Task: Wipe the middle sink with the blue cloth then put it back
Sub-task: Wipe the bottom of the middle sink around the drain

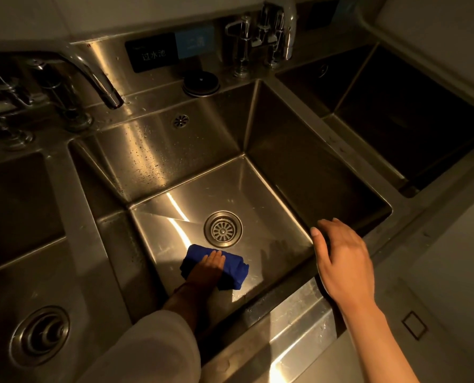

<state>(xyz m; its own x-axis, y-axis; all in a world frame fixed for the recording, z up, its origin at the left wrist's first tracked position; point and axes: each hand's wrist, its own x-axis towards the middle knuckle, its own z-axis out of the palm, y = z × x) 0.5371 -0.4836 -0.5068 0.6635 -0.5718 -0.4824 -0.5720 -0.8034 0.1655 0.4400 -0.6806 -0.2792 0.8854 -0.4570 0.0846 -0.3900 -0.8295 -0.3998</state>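
Note:
The middle sink (257, 139) is a deep steel basin with a round drain (223, 229) in its floor. A bunched blue cloth (237, 268) lies on the basin floor, just below and left of the drain. My left hand (206, 269) reaches down into the basin and presses flat on the cloth, fingers straight and pointing toward the drain. My right hand (342, 262) hovers over the sink's near right corner, fingers relaxed and holding nothing.
A left sink (23, 205) with its own drain and a right sink (412, 128) flank the middle one. Two faucets stand at the back, one (92, 76) on the left and one (269, 37) at centre right. A round black cap (201, 82) sits on the back ledge.

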